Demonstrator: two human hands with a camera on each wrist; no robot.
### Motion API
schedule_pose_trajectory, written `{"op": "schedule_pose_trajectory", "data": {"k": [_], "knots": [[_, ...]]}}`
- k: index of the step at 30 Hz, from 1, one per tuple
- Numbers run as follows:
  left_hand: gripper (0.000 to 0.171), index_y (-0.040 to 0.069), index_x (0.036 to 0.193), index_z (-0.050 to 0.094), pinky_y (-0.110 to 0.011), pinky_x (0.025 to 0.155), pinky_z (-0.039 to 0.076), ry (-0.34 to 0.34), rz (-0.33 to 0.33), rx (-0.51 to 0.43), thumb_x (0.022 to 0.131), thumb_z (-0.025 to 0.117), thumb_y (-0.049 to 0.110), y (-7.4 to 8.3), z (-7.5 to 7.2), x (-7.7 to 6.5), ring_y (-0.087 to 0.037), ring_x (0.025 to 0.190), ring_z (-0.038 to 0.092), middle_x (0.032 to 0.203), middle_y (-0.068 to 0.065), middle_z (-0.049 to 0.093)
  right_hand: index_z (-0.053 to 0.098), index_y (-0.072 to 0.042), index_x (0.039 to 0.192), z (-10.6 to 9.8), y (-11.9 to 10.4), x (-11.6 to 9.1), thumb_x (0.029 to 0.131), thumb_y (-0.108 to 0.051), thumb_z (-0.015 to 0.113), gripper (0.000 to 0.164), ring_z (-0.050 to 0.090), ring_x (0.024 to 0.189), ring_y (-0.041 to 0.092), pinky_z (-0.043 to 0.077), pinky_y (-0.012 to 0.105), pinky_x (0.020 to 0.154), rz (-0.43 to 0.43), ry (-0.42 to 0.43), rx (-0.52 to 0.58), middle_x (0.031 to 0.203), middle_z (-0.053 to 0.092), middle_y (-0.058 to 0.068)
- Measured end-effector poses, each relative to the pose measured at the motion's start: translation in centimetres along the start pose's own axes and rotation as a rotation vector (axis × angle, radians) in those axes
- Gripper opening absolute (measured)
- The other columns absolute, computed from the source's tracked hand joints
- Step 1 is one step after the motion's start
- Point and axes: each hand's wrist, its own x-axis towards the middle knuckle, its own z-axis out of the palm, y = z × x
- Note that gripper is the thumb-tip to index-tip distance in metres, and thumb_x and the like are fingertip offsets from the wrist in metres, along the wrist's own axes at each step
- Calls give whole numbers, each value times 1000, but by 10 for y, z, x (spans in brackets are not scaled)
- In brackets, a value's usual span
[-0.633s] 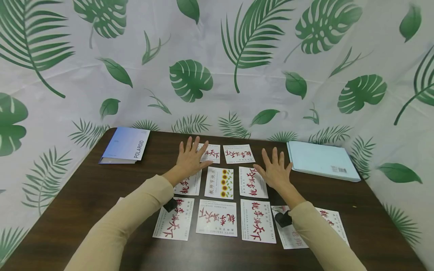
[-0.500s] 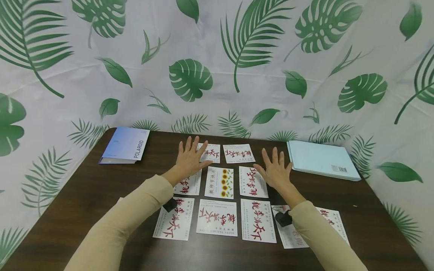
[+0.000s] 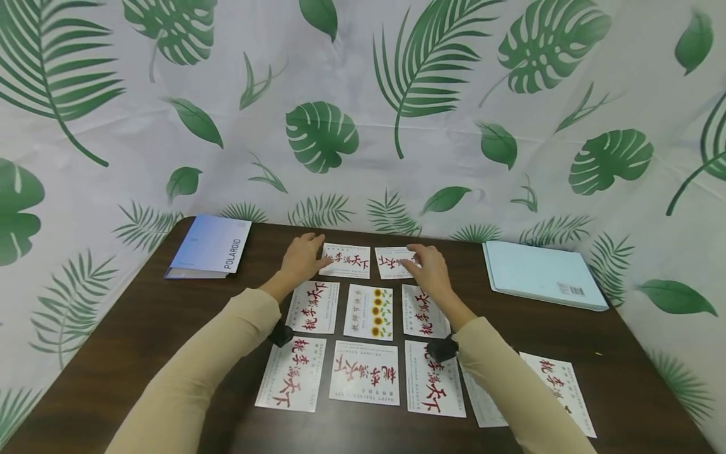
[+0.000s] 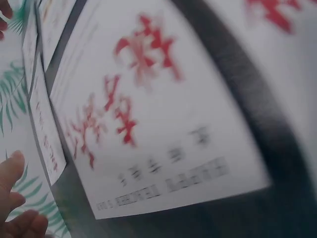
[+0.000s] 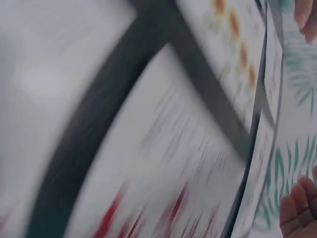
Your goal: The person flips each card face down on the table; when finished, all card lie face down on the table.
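In the head view my left hand [image 3: 302,257] is at the left end of the back-row left card [image 3: 346,261], its fingers bent and the thumb tip right at the card's edge. My right hand [image 3: 429,270] reaches over the right end of the back-row right card [image 3: 391,261], partly covering it; thumb and fingers are apart. Below are a sunflower card [image 3: 367,312] and several white cards with red lettering, such as the front middle one [image 3: 364,373]. The left wrist view shows my left thumb and fingers [image 4: 15,198] spread around nothing.
A blue folder marked POLAROID [image 3: 210,246] lies at the table's back left, a light-blue folder [image 3: 541,274] at the back right. My right sleeve [image 3: 510,384] partly hides a card [image 3: 482,400]; another card [image 3: 558,388] lies right of it. A leaf-print cloth [image 3: 340,75] hangs behind the table.
Both hands have gone from spread fingers to bent ones. The left has shifted left, uncovering the back-left card; the right has moved left over the back-right card. The cards look unmoved.
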Motion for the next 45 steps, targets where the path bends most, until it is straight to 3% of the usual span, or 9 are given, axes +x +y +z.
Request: {"op": "schedule_pose_trajectory", "data": {"k": [2, 6, 11, 19, 23, 29, 34, 39, 45], "knots": [[61, -2, 138, 42, -51, 103, 38, -7, -22, -84, 89, 65, 28, -5, -1, 3, -42, 127, 40, 139, -25, 42, 61, 4, 115, 14, -10, 11, 84, -12, 70, 36, 55, 83, 31, 45, 44, 73, 14, -26, 48, 89, 60, 19], [59, -5, 135, 45, -47, 99, 43, -24, -49, -223, 86, 69, 20, -11, -1, 9, -39, 120, 48, 131, -26, 49, 62, 1, 116, 42, -24, 30, 83, -13, 70, 36, 57, 85, 28, 48, 40, 74, 73, -109, 98, 92, 62, 16], [59, -4, 134, 47, -42, 84, 51, -38, -65, -295, 83, 72, 16, -15, 6, 18, -32, 101, 57, 127, -25, 52, 62, 1, 116, 63, -32, 47, 83, -12, 71, 36, 57, 85, 25, 48, 38, 73, 139, -180, 94, 93, 63, 13], [61, -1, 136, 46, -44, 99, 43, -87, -82, -255, 84, 71, 18, -18, 17, 29, -36, 122, 45, 131, -23, 47, 63, 1, 115, 71, -33, 58, 79, -10, 75, 39, 57, 81, 24, 48, 37, 71, 164, -231, 23, 93, 63, 14], [57, 1, 134, 49, -42, 98, 43, -111, -87, -222, 84, 71, 20, -17, 18, 31, -32, 119, 45, 128, -20, 48, 63, 2, 111, 74, -31, 61, 78, -10, 75, 37, 58, 82, 25, 49, 38, 71, 152, -263, -19, 91, 63, 15], [52, 2, 129, 55, -41, 97, 44, -99, -87, -216, 84, 72, 21, -19, 18, 35, -31, 118, 47, 127, -20, 48, 60, 3, 103, 73, -34, 71, 79, -13, 76, 33, 56, 95, 32, 47, 42, 82, 107, -309, -97, 101, 61, 18], [51, 3, 128, 55, -44, 98, 43, -108, -107, -233, 83, 72, 21, -20, 17, 36, -33, 118, 47, 129, -21, 46, 52, -1, 97, 72, -36, 80, 78, -16, 77, 34, 49, 78, 26, 43, 37, 69, 131, -363, -106, 90, 56, 13], [50, 4, 124, 53, -43, 97, 43, -83, -143, -281, 81, 75, 17, -17, 16, 36, -32, 114, 49, 125, -20, 48, 48, -5, 94, 76, -36, 78, 81, -14, 74, 31, 44, 69, 22, 38, 31, 60, 189, -318, -41, 78, 48, 6], [34, 4, 110, 57, -38, 78, 49, 25, -220, -409, 80, 73, 8, -15, 13, 35, -26, 88, 58, 100, -12, 62, 51, -4, 91, 86, -39, 65, 82, -8, 72, 23, 47, 63, 23, 40, 33, 57, 122, -122, 43, 72, 49, 7]]}}
